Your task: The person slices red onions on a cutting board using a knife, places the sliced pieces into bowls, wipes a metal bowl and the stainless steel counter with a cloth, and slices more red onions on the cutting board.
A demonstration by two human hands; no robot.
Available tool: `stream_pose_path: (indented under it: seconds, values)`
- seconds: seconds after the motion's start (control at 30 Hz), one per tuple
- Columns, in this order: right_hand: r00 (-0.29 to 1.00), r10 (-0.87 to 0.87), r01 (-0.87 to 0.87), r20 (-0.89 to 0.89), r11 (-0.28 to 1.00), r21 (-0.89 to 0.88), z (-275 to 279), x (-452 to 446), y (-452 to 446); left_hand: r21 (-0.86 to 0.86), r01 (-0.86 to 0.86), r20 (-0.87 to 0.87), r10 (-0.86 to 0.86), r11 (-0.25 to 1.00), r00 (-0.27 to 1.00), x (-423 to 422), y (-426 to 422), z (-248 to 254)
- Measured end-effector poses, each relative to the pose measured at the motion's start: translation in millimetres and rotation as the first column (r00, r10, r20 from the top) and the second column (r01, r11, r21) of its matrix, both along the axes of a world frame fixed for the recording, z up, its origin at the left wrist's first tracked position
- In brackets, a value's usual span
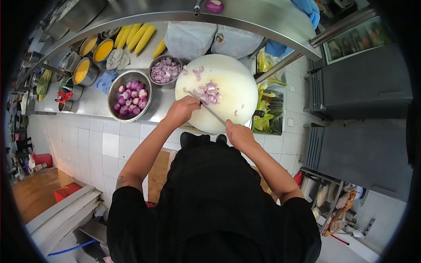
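Note:
My right hand (pixel 240 135) is closed round the handle of a kitchen knife (pixel 213 114), whose blade slants up and left across a round white cutting board (pixel 239 83). My left hand (pixel 184 109) is beside the blade, its fingers bent and pressed together; whatever they hold, if anything, is hidden. Just beyond the blade lies a small heap of sliced red onion (pixel 209 93), with loose slices scattered around it. Left of the board, a metal bowl (pixel 148 70) is filled with onion slices. Whole peeled red onions (pixel 130 97) fill a larger steel bowl (pixel 112 107).
Behind the board stand white plastic bags (pixel 190 38). Corn cobs (pixel 142 39) and pots of yellow liquid (pixel 81 71) are at the back left. A metal shelf (pixel 258 27) spans above the counter. Green husks (pixel 263 107) fill a bin on the right.

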State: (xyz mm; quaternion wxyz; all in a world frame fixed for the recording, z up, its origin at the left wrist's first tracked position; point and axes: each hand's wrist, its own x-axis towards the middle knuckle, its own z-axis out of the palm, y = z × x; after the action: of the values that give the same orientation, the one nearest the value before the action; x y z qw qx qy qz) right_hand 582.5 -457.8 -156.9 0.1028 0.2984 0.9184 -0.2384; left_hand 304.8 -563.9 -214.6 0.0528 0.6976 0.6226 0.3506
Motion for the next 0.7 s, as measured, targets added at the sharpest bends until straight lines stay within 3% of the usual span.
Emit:
stream_pose_path:
  seconds: [0.1,0.2,0.3,0.4,0.5,0.53,0.6,0.7]
  values:
    - [0.985,0.037,-0.031,-0.167,0.999,0.042,12,-2,-3,0.026,-0.002,-0.012,0.002,1.0,1.0,-2,-3,-3]
    - [1.0,0.006,-0.006,-0.023,1.0,0.008,-1,-1,0,0.024,0.001,0.01,-0.001,1.0,1.0,-1,-2,-3]
    - [0.983,0.035,-0.028,-0.178,0.999,0.046,15,-5,-4,0.061,-0.002,0.009,0.002,0.998,1.0,0,-3,0]
    - [1.0,-0.001,0.001,-0.026,1.0,-0.007,-2,-4,-2,0.082,-0.012,0.031,0.009,0.997,0.999,1,-1,1]
    - [0.982,0.0,0.0,-0.19,1.0,-0.001,13,-6,-10,0.158,-0.038,-0.034,0.044,0.987,0.998,1,-3,-3]
    - [0.982,-0.004,0.004,-0.189,1.0,0.003,9,-3,-9,0.161,-0.034,-0.033,0.04,0.986,0.999,3,-3,-3]
    - [1.0,0.007,-0.007,-0.012,1.0,-0.002,4,-3,-5,0.109,-0.05,-0.017,0.052,0.993,0.999,3,-4,0]
    - [0.99,0.002,-0.005,-0.144,1.0,-0.025,12,-7,-9,0.152,-0.071,-0.025,0.076,0.986,0.997,4,-5,-10]
